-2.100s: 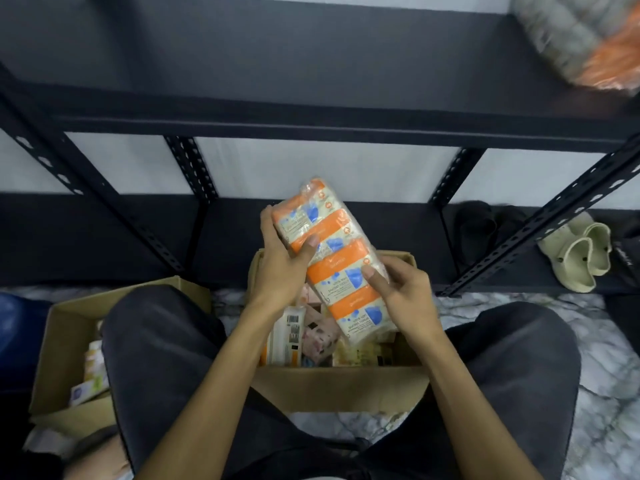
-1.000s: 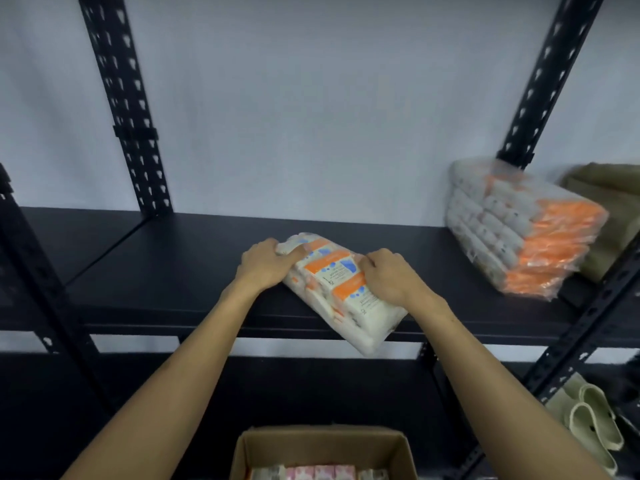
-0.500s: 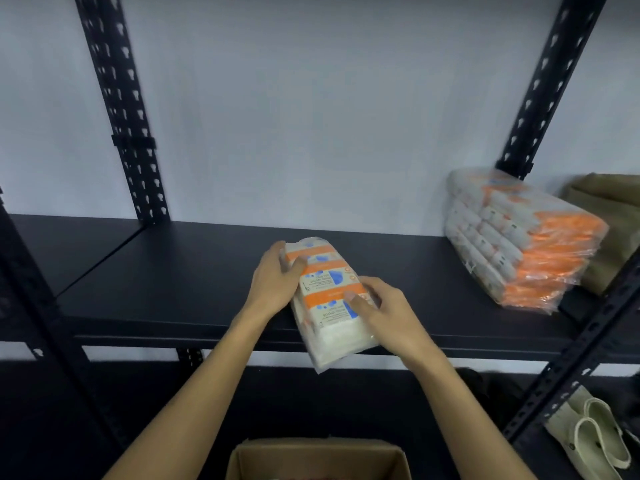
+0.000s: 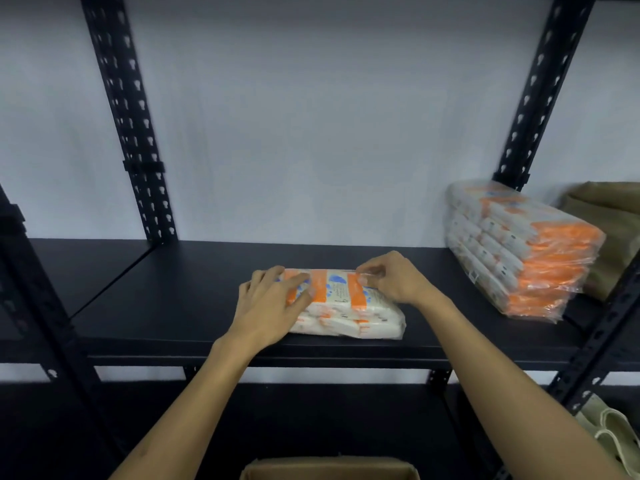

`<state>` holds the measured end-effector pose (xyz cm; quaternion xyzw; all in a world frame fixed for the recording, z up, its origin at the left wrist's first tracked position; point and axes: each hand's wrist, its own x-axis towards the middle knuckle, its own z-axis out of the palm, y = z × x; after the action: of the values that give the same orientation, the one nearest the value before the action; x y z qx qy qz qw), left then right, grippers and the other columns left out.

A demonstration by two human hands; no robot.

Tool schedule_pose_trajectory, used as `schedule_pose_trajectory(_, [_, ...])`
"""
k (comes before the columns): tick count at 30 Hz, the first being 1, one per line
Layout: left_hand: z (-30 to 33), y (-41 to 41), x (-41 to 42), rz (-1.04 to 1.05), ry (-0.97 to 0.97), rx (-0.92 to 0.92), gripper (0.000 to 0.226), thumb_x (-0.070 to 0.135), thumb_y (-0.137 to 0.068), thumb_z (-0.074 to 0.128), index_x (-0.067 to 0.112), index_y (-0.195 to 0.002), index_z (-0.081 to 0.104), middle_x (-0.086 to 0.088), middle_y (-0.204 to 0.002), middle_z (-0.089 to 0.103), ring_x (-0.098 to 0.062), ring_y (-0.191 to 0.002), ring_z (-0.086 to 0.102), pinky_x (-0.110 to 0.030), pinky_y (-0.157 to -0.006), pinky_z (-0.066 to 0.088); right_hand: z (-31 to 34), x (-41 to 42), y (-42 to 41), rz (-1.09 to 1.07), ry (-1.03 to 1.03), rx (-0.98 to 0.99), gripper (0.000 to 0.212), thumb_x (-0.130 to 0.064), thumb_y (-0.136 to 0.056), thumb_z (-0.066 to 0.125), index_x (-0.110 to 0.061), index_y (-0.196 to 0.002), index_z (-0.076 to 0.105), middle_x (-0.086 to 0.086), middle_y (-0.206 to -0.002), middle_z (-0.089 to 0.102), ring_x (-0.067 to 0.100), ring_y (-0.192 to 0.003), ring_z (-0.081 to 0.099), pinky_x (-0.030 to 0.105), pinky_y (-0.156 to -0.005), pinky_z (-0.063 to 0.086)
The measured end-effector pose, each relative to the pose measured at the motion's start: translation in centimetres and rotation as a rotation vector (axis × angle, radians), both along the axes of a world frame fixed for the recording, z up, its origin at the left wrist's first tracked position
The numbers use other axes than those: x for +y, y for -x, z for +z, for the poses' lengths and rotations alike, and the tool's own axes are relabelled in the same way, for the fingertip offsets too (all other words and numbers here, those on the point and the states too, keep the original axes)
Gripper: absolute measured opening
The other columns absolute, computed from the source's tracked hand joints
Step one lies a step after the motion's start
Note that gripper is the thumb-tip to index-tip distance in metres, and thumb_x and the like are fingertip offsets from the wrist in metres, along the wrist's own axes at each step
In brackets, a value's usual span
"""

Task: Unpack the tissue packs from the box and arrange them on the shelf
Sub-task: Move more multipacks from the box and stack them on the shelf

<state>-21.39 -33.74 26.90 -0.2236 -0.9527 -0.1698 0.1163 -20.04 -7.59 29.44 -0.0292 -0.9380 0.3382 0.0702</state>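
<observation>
box (image 4: 329,469): nearest you, bottom centre, only the cardboard top rim shows; contents hidden.
sandals (image 4: 613,434): pale pair, low right, on the lower level past the right upright.
your left hand (image 4: 273,306): lies flat on the left end of the tissue pack, fingers straight and spread a little, pressing on top, thumb along the near edge.
your right hand (image 4: 394,282): on the pack's right end, fingers curled, thumb and forefinger pinching the plastic wrap at the far top edge.
tissue pack (image 4: 349,306): white with orange bands and blue marks, lying flat on the shelf, long side left to right, near the front edge, about mid-shelf.
shelf (image 4: 180,299): black metal board, bare to the left of the pack.
stack of tissue packs (image 4: 519,247): farther right on the same board, well apart from your pack, wrapped in clear plastic, orange ends facing near-right, set at an angle.
tan bundle (image 4: 616,223): far right, just behind the stack, partly cut off.
uprights (image 4: 131,133): perforated black posts against the pale wall at the back.
</observation>
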Motion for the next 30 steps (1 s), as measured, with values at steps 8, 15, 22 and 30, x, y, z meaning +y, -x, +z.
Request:
schedule_pose_trajectory(8, [2.7, 1.2, -2.0, 0.022, -0.031, 0.036, 0.036, 0.055, -0.092, 0.057, 0.041, -0.124, 0.066, 0.005, -0.116, 0.058, -0.018, -0.115, 0.051, -0.041, -0.099, 0.038, -0.9, -1.7, -2.6, -0.342, -0.145, 0.358, 0.035, -0.030, -0.092, 0.069, -0.016, -0.125, 0.067, 0.003, -0.128, 0.064, 0.022, -0.117, 0.057, 0.037, -0.100, 0.048])
schedule_pose_trajectory(15, [3.3, 4.1, -2.1, -0.147, -0.261, -0.403, 0.032, 0.040, -0.092, 0.070, 0.032, -0.122, 0.067, 0.010, -0.115, 0.070, -0.009, -0.104, 0.067, -0.031, -0.092, 0.056, -5.1, -5.7, -5.8, -0.349, -0.029, 0.356, 0.031, -0.030, -0.100, 0.057, -0.009, -0.122, 0.061, 0.004, -0.129, 0.057, 0.017, -0.120, 0.048, 0.026, -0.088, 0.043])
schedule_pose_trajectory(22, [2.9, 1.0, -1.0, -0.214, -0.389, -0.469, 0.034, 0.046, -0.086, 0.076, 0.040, -0.118, 0.065, 0.007, -0.095, 0.074, -0.006, -0.085, 0.073, -0.025, -0.075, 0.057, -3.0, -2.3, -2.4, -0.261, 0.100, 0.229, 0.031, -0.024, -0.099, 0.062, -0.010, -0.125, 0.069, 0.005, -0.129, 0.067, 0.018, -0.119, 0.059, 0.021, -0.093, 0.041])
schedule_pose_trajectory(30, [1.4, 0.2, 1.3, -0.052, -0.625, -0.531, 0.054, 0.056, -0.095, 0.060, 0.021, -0.135, 0.049, 0.002, -0.120, 0.063, -0.009, -0.104, 0.062, -0.031, -0.088, 0.050, -2.9, -3.4, -3.7, -0.396, 0.539, 0.254, 0.029, -0.025, -0.100, 0.060, -0.010, -0.125, 0.065, -0.004, -0.108, 0.069, 0.013, -0.101, 0.066, 0.021, -0.076, 0.048])
